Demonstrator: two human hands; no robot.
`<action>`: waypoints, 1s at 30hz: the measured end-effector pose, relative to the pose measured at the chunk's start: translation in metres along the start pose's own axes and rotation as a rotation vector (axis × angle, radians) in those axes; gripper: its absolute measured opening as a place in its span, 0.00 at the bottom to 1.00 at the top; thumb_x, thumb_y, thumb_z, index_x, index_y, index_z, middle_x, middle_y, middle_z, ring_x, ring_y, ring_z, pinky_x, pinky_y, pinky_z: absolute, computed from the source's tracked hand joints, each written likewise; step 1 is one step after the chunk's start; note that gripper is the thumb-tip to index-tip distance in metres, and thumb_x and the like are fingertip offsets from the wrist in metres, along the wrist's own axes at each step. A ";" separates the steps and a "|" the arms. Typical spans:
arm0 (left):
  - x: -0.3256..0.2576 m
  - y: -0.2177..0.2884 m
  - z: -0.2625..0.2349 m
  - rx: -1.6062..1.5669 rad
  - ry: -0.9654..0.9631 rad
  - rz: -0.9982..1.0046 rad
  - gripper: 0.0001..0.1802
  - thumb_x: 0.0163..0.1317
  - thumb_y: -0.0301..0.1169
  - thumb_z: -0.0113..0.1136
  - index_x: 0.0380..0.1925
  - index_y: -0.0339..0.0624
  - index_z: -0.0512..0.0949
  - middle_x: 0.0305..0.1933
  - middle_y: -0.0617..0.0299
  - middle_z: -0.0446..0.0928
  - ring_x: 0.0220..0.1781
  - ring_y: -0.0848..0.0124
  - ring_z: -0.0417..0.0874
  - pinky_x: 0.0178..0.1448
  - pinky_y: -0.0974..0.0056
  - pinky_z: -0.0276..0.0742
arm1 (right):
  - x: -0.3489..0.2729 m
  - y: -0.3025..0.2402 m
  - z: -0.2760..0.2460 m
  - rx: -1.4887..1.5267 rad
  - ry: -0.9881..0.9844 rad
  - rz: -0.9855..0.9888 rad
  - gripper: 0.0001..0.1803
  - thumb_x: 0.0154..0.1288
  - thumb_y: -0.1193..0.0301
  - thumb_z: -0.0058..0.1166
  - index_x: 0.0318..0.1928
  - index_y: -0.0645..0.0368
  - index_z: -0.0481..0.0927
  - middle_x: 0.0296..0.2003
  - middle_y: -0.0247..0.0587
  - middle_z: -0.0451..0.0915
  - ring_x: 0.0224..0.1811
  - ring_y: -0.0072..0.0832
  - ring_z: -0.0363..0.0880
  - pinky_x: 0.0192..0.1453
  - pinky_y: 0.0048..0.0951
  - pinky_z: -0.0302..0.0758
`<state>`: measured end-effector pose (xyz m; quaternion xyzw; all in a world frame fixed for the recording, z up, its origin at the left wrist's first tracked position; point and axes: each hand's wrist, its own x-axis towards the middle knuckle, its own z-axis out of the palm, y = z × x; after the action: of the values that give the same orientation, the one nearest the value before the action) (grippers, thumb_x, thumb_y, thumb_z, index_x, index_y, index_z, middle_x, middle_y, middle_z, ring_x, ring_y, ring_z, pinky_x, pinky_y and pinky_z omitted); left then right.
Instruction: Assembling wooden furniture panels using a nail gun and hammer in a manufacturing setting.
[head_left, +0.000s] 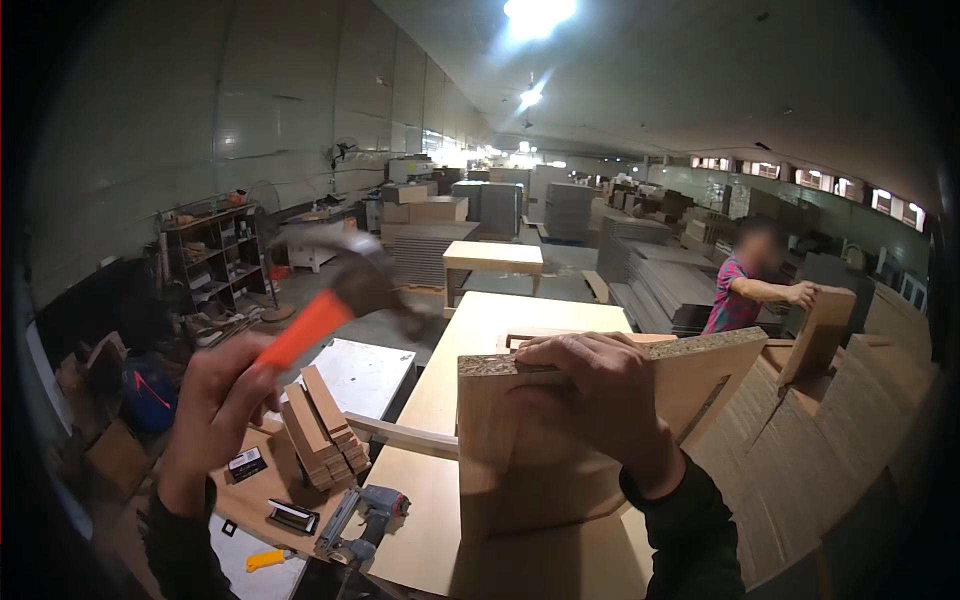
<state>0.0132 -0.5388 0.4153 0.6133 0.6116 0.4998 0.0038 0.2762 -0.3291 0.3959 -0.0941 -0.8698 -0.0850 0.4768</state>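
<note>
Left hand (215, 400) has a tight grip on an orange-handled hammer (345, 290) raised mid-left of frame, right hand (590, 395) clamps the upright chipboard panel (540, 470) on the worktop (455, 400) at center, looks mid-assembly, hammering not finished.

The left hand (215, 400) is raised with fingers curled tight in a fist; the right hand (590, 395) lies palm-down, fingers hooked forward, dark-sleeved forearm below.

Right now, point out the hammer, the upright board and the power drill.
hammer (312, 325): head view, on its orange handle.
upright board (500, 455): head view, on its front face.
power drill (372, 510): head view, on its grey body.
</note>
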 end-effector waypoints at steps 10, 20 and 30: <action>0.042 0.070 0.013 0.376 -0.235 0.342 0.18 0.66 0.29 0.51 0.55 0.37 0.74 0.21 0.67 0.72 0.19 0.84 0.69 0.24 0.77 0.67 | -0.002 0.003 0.006 0.075 0.116 0.059 0.19 0.45 0.57 0.68 0.32 0.54 0.75 0.22 0.35 0.79 0.29 0.32 0.82 0.42 0.33 0.72; 0.058 0.065 0.021 0.584 -0.293 0.296 0.23 0.61 0.24 0.57 0.58 0.40 0.72 0.19 0.71 0.66 0.18 0.81 0.64 0.26 0.73 0.65 | 0.002 0.013 0.020 0.082 0.129 0.070 0.21 0.44 0.55 0.68 0.33 0.53 0.77 0.23 0.34 0.81 0.30 0.31 0.82 0.44 0.32 0.72; 0.064 0.054 0.014 0.359 -0.197 0.318 0.22 0.57 0.25 0.61 0.54 0.45 0.75 0.35 0.67 0.79 0.22 0.76 0.74 0.28 0.72 0.71 | 0.001 0.015 0.022 0.119 0.109 0.063 0.21 0.44 0.55 0.68 0.34 0.53 0.77 0.25 0.33 0.81 0.31 0.30 0.82 0.43 0.33 0.73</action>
<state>0.0461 -0.4957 0.4805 0.7385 0.5829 0.3155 -0.1241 0.2614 -0.3090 0.3861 -0.0880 -0.8427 -0.0232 0.5306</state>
